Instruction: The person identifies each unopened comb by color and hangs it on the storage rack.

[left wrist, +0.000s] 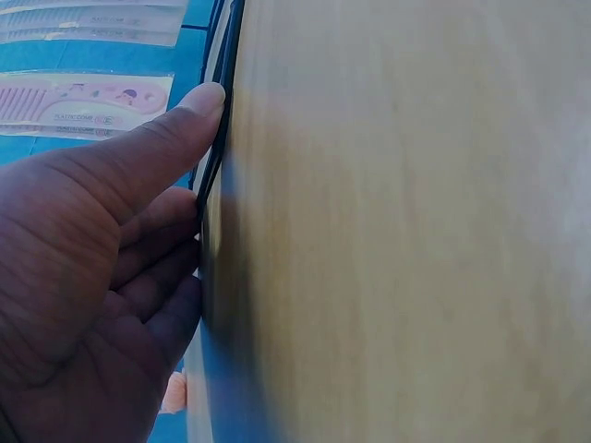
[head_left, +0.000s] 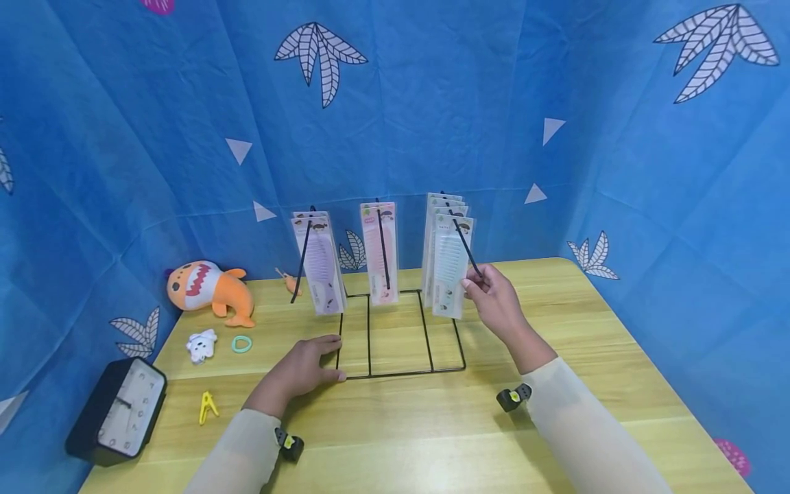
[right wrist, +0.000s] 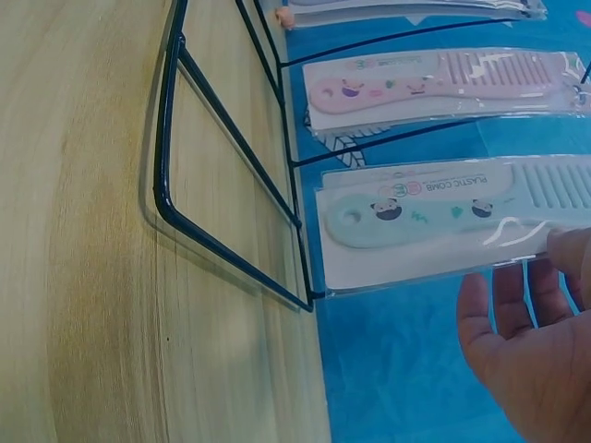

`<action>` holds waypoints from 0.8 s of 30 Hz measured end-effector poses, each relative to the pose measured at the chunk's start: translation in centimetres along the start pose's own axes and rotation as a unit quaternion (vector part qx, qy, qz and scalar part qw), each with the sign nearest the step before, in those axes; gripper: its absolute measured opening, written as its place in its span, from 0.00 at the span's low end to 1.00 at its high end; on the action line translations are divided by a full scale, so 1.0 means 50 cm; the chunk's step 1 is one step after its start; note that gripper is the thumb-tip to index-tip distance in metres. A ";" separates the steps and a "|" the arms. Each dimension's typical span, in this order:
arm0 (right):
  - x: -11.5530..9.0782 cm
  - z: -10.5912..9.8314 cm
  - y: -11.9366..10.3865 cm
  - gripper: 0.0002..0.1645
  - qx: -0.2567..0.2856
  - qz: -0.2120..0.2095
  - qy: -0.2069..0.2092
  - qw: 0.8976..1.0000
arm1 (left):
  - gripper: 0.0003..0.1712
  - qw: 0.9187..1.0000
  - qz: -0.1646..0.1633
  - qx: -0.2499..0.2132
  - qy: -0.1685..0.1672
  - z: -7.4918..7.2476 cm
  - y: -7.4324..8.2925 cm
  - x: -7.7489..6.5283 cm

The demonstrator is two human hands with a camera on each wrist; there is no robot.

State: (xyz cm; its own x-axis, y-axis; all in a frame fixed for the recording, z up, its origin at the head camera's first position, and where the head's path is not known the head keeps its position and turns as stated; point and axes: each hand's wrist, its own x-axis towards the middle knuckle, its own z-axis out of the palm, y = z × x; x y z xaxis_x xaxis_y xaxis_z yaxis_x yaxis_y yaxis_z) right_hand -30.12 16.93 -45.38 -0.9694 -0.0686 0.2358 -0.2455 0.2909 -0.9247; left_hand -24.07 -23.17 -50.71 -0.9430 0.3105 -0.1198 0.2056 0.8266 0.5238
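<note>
A black wire display rack (head_left: 401,374) stands on the table, its prongs carrying packaged plastic combs. Purple comb packs (head_left: 319,264) hang on the left prong, pink comb packs (head_left: 380,254) on the middle one. On the right prong hang several pale green comb packs (head_left: 452,267). My right hand (head_left: 496,298) pinches the right edge of the front green pack between thumb and fingers, close by the prong's tip. My left hand (head_left: 302,374) rests at the rack's front left corner, thumb and fingers spread; in the left wrist view its thumb (left wrist: 205,99) lies against the wire.
At the left are an orange shark plush (head_left: 212,291), a small white toy (head_left: 201,346), a green ring (head_left: 241,344), a yellow clip (head_left: 208,407) and a black clock (head_left: 123,408). A small orange object (head_left: 289,282) lies behind the left prong. Blue curtain (head_left: 432,103) surrounds the table (head_left: 420,439).
</note>
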 end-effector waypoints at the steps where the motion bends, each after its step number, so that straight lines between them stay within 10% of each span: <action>1: 0.001 0.001 0.000 0.14 0.005 0.000 0.001 1.000 | 0.41 1.000 0.000 -0.001 0.000 0.000 0.001 0.000; 24: 0.009 0.003 0.011 0.13 -0.019 0.006 0.004 1.000 | 0.42 1.000 -0.008 -0.007 -0.004 -0.004 0.005 -0.001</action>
State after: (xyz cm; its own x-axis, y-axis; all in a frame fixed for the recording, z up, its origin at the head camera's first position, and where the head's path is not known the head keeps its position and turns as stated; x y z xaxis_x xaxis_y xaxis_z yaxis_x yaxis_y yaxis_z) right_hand -30.67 16.91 -45.83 -0.9721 -0.0580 0.2272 -0.2336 0.3270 -0.9157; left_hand -24.03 -23.07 -50.39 -0.9438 0.3017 -0.1351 0.1872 0.8246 0.5338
